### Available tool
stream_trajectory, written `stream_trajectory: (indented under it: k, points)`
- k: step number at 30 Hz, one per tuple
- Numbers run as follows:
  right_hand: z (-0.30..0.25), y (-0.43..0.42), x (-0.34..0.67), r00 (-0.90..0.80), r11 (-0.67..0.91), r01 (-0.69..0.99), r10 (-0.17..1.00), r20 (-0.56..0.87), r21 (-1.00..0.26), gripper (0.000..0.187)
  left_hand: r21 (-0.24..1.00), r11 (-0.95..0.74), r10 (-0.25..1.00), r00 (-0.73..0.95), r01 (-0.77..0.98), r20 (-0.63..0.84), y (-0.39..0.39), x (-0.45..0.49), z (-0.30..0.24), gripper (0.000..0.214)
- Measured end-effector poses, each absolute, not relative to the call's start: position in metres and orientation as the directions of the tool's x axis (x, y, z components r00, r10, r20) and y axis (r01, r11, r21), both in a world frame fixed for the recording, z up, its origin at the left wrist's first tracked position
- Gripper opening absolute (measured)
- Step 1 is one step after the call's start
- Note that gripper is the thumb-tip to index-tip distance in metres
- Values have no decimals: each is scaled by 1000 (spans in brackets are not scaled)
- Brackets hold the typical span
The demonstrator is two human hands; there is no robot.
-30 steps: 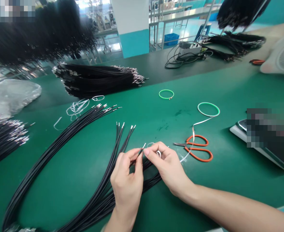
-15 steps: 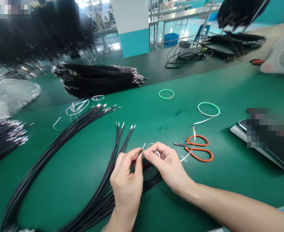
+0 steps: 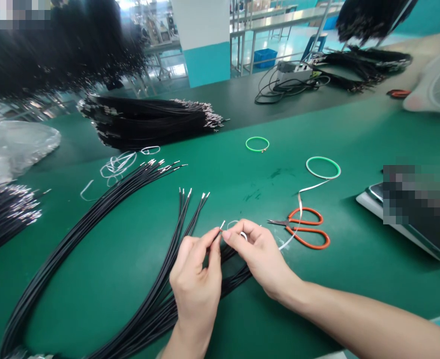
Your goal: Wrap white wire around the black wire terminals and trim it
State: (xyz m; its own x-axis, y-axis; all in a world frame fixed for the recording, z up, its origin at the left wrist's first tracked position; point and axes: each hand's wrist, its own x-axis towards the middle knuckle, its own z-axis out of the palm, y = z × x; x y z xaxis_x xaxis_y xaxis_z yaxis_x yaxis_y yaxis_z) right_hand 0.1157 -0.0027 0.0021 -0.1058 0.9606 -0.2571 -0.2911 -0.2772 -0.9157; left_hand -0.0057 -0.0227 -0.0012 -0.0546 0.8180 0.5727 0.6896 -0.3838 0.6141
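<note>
My left hand (image 3: 196,279) pinches the end of a thin black wire (image 3: 219,230) with a metal tip, near the front of the green table (image 3: 354,139). My right hand (image 3: 255,259) pinches at the same wire tip from the right, and a small white tie shows behind its fingers. Under both hands runs a loose bundle of black wires (image 3: 156,309). A few of its ends (image 3: 190,199) fan out toward the middle of the table. Orange-handled scissors (image 3: 304,232) lie just right of my right hand.
A longer bundle of black wires (image 3: 93,219) curves along the left. A thick stack of wires (image 3: 145,122) lies at the back, with white ties (image 3: 117,164) in front of it. Two green rings (image 3: 257,144) (image 3: 323,168) rest beyond the scissors. A flat device (image 3: 377,199) sits at the right.
Hardly anything has changed. Both hands hold the same pinch on the wire tip, and the view has shifted very slightly.
</note>
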Motion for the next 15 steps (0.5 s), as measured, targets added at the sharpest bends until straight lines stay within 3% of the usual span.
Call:
stream_trajectory:
  k: [4,7,11,15]
  points:
    - [2,-2,116,-100,-267,-277,963,-249,-923,28,623,-389,819,-55,679,572,-24,-5,-2,28]
    - [0,-1,117,-122,-244,-269,968,-219,-932,29,730,-292,870,-146,618,472,-24,-5,-2,19]
    - [-6,1,118,-147,-163,-202,980,-135,-966,26,952,-15,964,-250,304,95,-19,-8,-2,16]
    - [-8,2,118,-136,-108,-96,986,-94,-990,24,975,221,959,-184,8,-216,-12,-15,1,25]
